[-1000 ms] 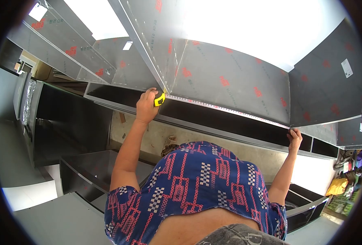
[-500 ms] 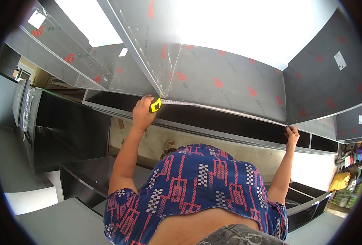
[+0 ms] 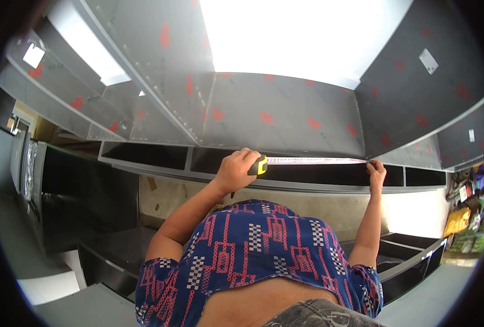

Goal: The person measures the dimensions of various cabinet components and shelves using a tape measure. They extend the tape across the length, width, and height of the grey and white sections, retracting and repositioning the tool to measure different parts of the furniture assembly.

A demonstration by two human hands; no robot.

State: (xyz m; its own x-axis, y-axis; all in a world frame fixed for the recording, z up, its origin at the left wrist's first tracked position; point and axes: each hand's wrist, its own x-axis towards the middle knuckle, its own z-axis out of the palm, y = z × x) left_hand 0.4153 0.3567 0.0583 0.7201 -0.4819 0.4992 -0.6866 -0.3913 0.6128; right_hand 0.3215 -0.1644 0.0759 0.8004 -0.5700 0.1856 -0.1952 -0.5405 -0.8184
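My left hand is wrapped round a yellow and black tape measure in front of the grey cabinet. From its case a white tape blade runs right along the cabinet's lower front edge. At the blade's far end, near the foot of the right upright panel, my right hand pinches the tip. Behind the blade is a grey bottom panel with red print.
Below the cabinet runs a long base frame with dark openings. A dark cabinet stands at the left, and another open unit at the lower right. A yellow bag lies among items at the far right.
My left hand has moved right with the tape case, away from the middle upright panel, and the extended blade is shorter. My right hand still holds its end. The camera view has shifted.
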